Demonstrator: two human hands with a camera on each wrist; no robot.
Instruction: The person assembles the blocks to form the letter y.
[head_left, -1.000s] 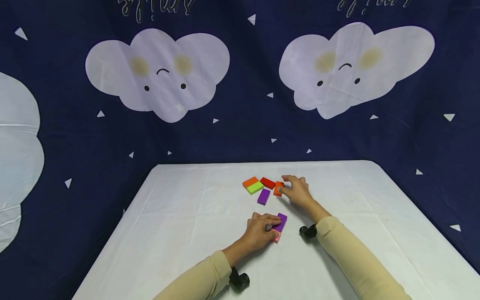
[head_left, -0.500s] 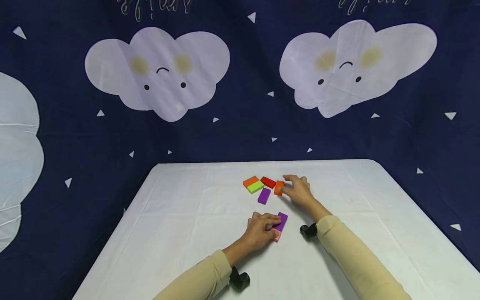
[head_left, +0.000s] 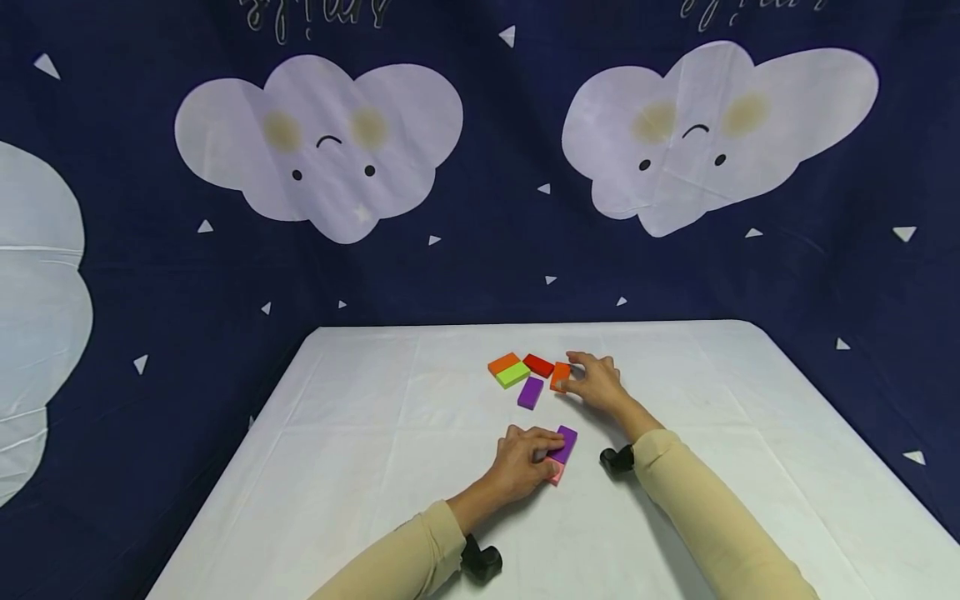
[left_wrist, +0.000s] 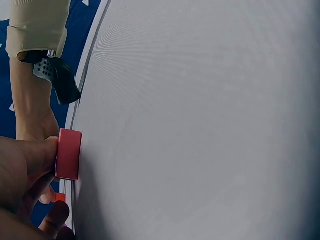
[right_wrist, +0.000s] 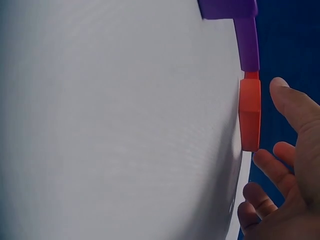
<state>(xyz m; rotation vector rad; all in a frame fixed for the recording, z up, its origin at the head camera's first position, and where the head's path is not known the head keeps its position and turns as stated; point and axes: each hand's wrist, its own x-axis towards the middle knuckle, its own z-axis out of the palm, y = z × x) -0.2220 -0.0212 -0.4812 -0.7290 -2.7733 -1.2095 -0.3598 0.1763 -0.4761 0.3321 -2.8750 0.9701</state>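
In the head view my left hand (head_left: 517, 461) rests its thumb on a pink block (head_left: 557, 477) and a finger on the purple block (head_left: 567, 437) adjoining its far end. The left wrist view shows the thumb touching the pink block (left_wrist: 69, 154); most of the far contact is hidden. Farther back, my right hand (head_left: 597, 383) hovers at an orange block (head_left: 559, 375), thumb over its near part, forefinger beyond it. In the right wrist view, a gap shows between the thumb and the orange block (right_wrist: 250, 112), while a fingertip is close to its end.
Left of the right hand lie a red block (head_left: 538, 365), another purple block (head_left: 531, 393), a lime green block (head_left: 513, 375) and a second orange block (head_left: 503, 363). The white table (head_left: 360, 483) ends before a dark blue cloud-patterned cloth (head_left: 495, 167). Each wrist wears a black camera.
The view shifts slightly. Both hands and the blocks stay practically in place on the table.
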